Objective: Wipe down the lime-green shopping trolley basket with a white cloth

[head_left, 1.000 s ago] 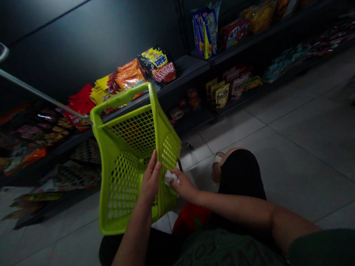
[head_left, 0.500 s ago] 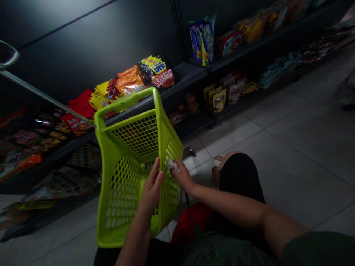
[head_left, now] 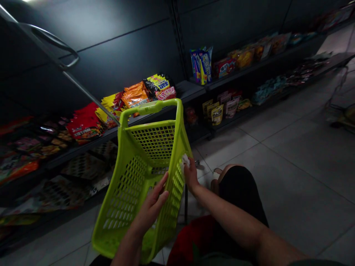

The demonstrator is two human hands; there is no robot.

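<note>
A lime-green plastic shopping basket (head_left: 177, 136) with perforated walls stands tilted in front of me, with a metal rod (head_left: 85, 94) at its far corner. My left hand (head_left: 156, 201) reaches inside it. Its fingers are stretched out along the inner face of the right wall, with the thumb apart. On the outer face of that same wall, my right hand (head_left: 190, 173) presses a crumpled white tissue (head_left: 185, 162), pinched in its fingers. The basket's right wall lies between my two hands.
Dark shelves (head_left: 191, 88) hold snack packets, including red bags (head_left: 84, 127), orange bags (head_left: 135, 95) and yellow pouches (head_left: 217, 114). My bent knee (head_left: 238, 188) is right of the basket, above a tiled floor (head_left: 288, 177). A blurred wheeled thing (head_left: 342, 118) stands at far right.
The view has shifted, so the basket and shelves sit lower in it. My right hand with the tissue is farther up the basket's outer wall. The left hand stays inside.
</note>
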